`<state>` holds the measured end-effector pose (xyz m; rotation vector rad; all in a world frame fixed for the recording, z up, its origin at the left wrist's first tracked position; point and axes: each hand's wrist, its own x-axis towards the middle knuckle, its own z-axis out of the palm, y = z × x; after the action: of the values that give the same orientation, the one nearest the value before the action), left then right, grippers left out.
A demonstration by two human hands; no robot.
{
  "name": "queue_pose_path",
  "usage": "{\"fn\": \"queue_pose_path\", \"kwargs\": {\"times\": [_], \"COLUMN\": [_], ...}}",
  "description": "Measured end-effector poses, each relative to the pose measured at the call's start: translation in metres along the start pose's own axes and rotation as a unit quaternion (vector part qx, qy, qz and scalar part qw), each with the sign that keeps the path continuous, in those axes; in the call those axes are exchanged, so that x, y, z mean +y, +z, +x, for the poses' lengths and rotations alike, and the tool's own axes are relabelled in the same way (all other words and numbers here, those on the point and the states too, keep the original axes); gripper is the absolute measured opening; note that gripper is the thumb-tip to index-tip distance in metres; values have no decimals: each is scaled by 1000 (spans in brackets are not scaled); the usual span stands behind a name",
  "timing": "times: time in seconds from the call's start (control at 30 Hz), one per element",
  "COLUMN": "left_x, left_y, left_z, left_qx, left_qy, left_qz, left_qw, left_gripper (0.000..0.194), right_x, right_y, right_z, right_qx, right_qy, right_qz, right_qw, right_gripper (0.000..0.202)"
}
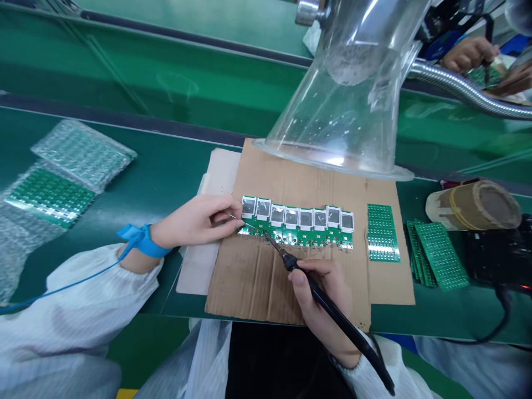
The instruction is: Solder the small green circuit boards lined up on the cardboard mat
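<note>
A row of small green circuit boards with white-framed grey screens (305, 218) lies on a brown cardboard sheet (249, 277). My right hand (326, 299) grips a black soldering iron (332, 307), its tip down at the boards near the left part of the row. Pinched in the fingers of my left hand (203, 219) is a thin strand of solder wire (249, 224), its end close to the iron's tip. A blue wrist strap (147, 241) circles my left wrist. Whether the tip and the wire touch is too small to tell.
A clear fume hood (341, 116) hangs over the cardboard's far side. Right of the row lie a green panel (383, 233), stacked panels (443, 255) and a round container (474, 205). Bubble-wrapped panels (83, 155) sit at left. Another person's hand (469, 54) works at upper right.
</note>
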<state>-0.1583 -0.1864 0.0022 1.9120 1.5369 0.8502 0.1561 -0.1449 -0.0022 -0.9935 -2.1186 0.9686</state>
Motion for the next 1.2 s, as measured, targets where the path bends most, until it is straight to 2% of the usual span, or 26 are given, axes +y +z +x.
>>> {"fn": "queue_pose_path", "kwargs": {"times": [0.2,0.43,0.57,0.8,1.2], "left_x": [1,2,3,2,1], "left_y": [3,4,4,-4,-3], "left_z": [0,0,0,-2,-1], "left_qx": [-4,-18,-30,-6,-29], "left_qy": [36,38,27,19,11], "left_qz": [25,25,22,34,22], "left_qw": [999,999,999,999,999], "left_gripper": [4,4,5,7,8], "right_x": [-1,-4,-4,-4,-4], "right_y": [2,1,0,3,8], "right_z": [2,5,5,-2,3], "right_qx": [8,-1,-1,6,-4], "right_qy": [-42,-70,-61,-16,-38], "right_qz": [-16,-17,-18,6,-14], "right_qw": [999,997,998,1000,999], "right_gripper": [11,8,8,17,15]}}
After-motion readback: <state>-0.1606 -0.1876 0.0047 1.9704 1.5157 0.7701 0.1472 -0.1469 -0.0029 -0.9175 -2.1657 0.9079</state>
